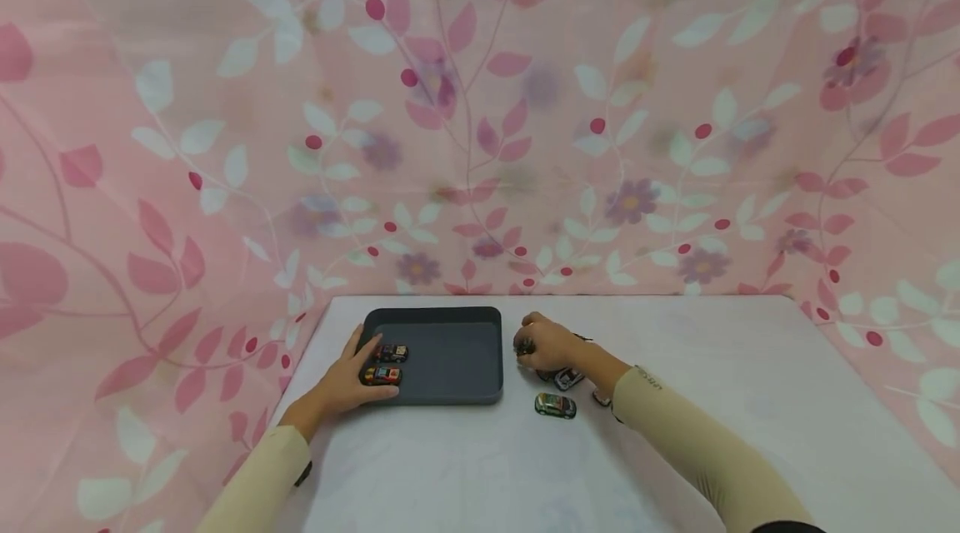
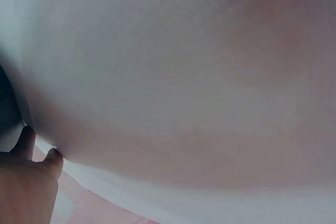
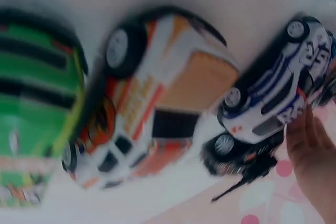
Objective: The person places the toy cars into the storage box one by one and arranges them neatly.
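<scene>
A dark grey tray (image 1: pixel 468 366) lies on the white table, with two toy cars inside: a black-and-tan one (image 1: pixel 392 352) and a red-and-yellow one (image 1: pixel 382 376). My left hand (image 1: pixel 343 383) rests at the tray's left near corner, fingers and thumb spread along the rim. To the right of the tray, my right hand (image 1: pixel 553 345) pinches a small dark toy car (image 1: pixel 525 346). Below and beside that hand are a white-and-blue toy car (image 3: pixel 278 87), a white-and-orange one (image 3: pixel 173 93) and a green one (image 3: pixel 31 87).
Nearest the front of the group is a green toy car (image 1: pixel 555 405). A dark toy with a thin barrel (image 3: pixel 244 156) stands by the white-and-blue car. Behind the table (image 1: pixel 450 466) hangs a pink floral cloth (image 1: pixel 480 141).
</scene>
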Action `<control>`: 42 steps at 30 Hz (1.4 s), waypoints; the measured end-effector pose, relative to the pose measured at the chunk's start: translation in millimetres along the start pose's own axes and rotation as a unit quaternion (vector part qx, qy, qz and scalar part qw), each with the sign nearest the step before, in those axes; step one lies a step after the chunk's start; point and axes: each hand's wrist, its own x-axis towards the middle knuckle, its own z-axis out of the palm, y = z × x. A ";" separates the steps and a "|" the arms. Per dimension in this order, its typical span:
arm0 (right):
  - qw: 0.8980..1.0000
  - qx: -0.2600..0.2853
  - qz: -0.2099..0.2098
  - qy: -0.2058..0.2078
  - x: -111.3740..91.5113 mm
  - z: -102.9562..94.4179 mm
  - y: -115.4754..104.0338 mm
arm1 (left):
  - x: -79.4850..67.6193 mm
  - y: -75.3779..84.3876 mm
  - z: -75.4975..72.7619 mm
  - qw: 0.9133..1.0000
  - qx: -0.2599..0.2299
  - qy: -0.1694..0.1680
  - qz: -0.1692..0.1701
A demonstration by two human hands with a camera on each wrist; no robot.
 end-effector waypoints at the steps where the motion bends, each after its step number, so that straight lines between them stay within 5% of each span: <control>1: 1.000 0.009 0.007 0.009 0.0 0.7 0.2 | 0.4 -0.1 -0.2 1.000 -0.001 0.001 0.000; 8: 0.991 0.087 0.081 0.055 0.1 6.4 6.6 | 1.7 -1.5 1.9 1.000 -0.002 -0.003 -0.005; 18: 0.993 0.037 0.107 0.046 6.0 13.5 11.3 | 0.9 -0.5 2.5 1.000 -0.005 -0.005 -0.004; 33: 0.981 0.143 0.103 0.082 9.0 -0.9 20.9 | 2.2 -4.4 0.4 1.000 -0.004 0.001 -0.003; 42: 0.978 0.094 0.067 0.176 23.9 -17.2 12.8 | 3.8 -4.2 1.0 1.000 -0.011 -0.002 -0.014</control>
